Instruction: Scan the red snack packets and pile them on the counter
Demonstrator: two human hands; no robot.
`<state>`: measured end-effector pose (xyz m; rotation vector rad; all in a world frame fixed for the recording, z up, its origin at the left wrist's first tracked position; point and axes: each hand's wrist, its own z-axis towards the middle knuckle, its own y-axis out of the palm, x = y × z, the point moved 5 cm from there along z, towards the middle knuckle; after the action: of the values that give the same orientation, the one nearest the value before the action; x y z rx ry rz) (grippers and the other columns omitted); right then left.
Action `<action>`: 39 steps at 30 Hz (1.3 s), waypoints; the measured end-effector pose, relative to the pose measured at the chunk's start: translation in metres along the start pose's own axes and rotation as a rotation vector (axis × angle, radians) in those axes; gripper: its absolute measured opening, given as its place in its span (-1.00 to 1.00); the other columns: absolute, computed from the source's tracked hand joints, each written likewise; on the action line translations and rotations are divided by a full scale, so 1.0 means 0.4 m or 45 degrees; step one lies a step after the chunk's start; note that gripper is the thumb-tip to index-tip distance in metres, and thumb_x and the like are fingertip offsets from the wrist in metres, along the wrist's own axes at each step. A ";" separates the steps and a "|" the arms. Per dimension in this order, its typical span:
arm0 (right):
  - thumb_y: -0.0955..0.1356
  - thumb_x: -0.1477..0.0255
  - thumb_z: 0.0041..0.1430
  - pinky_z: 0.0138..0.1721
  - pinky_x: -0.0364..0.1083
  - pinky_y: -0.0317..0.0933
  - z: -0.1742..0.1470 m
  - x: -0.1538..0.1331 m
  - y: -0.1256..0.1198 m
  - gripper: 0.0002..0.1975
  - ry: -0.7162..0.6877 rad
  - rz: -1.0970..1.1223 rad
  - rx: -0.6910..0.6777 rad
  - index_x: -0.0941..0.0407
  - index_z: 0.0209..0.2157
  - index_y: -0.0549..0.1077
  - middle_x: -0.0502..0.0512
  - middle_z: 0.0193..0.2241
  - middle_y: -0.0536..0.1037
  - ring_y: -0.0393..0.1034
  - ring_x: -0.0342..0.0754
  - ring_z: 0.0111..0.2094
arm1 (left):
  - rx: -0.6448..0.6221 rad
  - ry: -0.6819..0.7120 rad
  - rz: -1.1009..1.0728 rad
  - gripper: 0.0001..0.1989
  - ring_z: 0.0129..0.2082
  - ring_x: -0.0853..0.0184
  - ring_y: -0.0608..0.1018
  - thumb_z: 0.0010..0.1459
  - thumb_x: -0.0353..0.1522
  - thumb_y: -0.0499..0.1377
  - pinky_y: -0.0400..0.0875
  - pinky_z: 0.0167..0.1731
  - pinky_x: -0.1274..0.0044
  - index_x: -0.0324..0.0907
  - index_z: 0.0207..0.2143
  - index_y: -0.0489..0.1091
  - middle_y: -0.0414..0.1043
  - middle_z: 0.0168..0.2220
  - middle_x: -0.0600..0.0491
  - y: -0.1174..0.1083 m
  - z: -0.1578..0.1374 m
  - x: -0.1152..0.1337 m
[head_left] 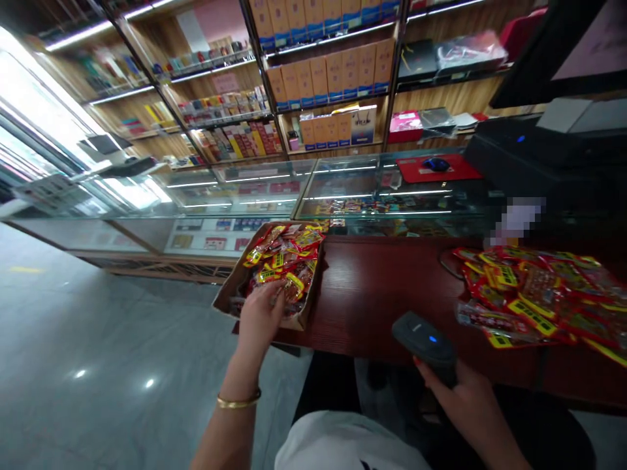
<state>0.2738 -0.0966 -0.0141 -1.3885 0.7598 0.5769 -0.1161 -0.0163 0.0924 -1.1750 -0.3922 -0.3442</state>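
Observation:
My left hand (263, 309), with a gold bracelet (238, 401) at the wrist, reaches over the near edge of an open cardboard box (302, 320). Its fingers are bent together at a snack packet (292, 287), one of several red and yellow packets in the box; the fingertips are partly hidden. Wrapped round the handle of a dark barcode scanner (424, 339) is my right hand (463, 388). The scanner shows a blue light and is held above the table's near edge. To its right lies a heap of similar snack packets (533, 294).
The dark red wooden table (372, 281) meets a glass display counter (259, 189). On the counter are a red mat with a mouse (437, 164) and black checkout equipment (548, 156). Shelves (337, 98) of boxes stand behind. Tiled floor (122, 339) lies at left.

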 end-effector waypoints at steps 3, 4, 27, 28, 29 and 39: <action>0.39 0.07 0.09 -0.25 0.02 0.52 -0.006 -0.015 0.007 -0.64 -0.028 0.010 0.012 0.06 -0.30 0.64 0.14 -0.43 0.72 0.65 0.19 -0.36 | -0.213 -0.058 0.376 -0.63 0.05 0.07 0.55 0.26 -0.27 0.12 0.36 0.06 0.31 -0.16 0.06 0.49 0.59 -0.02 -0.15 0.014 0.032 -0.059; 0.39 0.07 0.09 -0.25 0.01 0.52 -0.009 -0.018 0.008 -0.63 -0.023 0.015 0.021 0.06 -0.29 0.64 0.14 -0.41 0.72 0.66 0.19 -0.35 | -0.291 -0.086 0.455 -0.60 0.06 0.05 0.54 0.24 -0.26 0.14 0.36 0.05 0.30 -0.16 0.09 0.47 0.58 -0.01 -0.16 0.029 0.041 -0.070; 0.39 0.12 0.12 -0.23 -0.01 0.51 -0.011 -0.003 -0.026 -0.67 0.085 0.037 0.072 0.07 -0.28 0.64 0.10 -0.42 0.72 0.65 0.15 -0.35 | -0.526 -0.968 -2.048 -0.63 -0.40 0.35 0.56 0.21 -0.09 0.23 0.52 -0.38 0.51 -0.24 -0.19 0.43 0.48 -0.33 -0.01 0.246 -0.014 0.187; 0.39 0.12 0.12 -0.23 0.00 0.51 -0.013 -0.005 -0.026 -0.66 0.072 0.046 0.074 0.07 -0.26 0.64 0.11 -0.42 0.72 0.65 0.15 -0.35 | -0.611 -1.011 -2.050 -0.58 -0.40 0.35 0.55 0.21 -0.06 0.22 0.50 -0.39 0.51 -0.24 -0.14 0.43 0.49 -0.31 -0.03 0.280 -0.030 0.196; 0.38 0.12 0.14 -0.24 0.00 0.51 -0.016 -0.007 -0.025 -0.66 0.066 0.057 0.071 0.07 -0.24 0.63 0.11 -0.41 0.72 0.65 0.15 -0.34 | -0.660 -1.029 -2.026 -0.55 -0.41 0.36 0.55 0.19 -0.06 0.25 0.48 -0.39 0.52 -0.24 -0.08 0.43 0.50 -0.28 -0.04 0.308 -0.043 0.201; 0.37 0.12 0.16 -0.17 -0.01 0.49 -0.038 0.004 -0.041 -0.66 0.074 0.050 0.093 0.07 -0.23 0.63 0.14 -0.28 0.73 0.65 0.16 -0.23 | -0.858 -0.994 -1.751 -0.44 -0.33 0.33 0.60 0.00 -0.47 0.20 0.48 -0.27 0.51 -0.22 0.12 0.40 0.57 -0.29 -0.02 0.400 -0.081 0.183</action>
<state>0.2850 -0.1135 -0.0048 -1.3302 0.8485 0.5359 0.0255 0.0051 -0.0150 -1.5091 -1.8982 -1.2739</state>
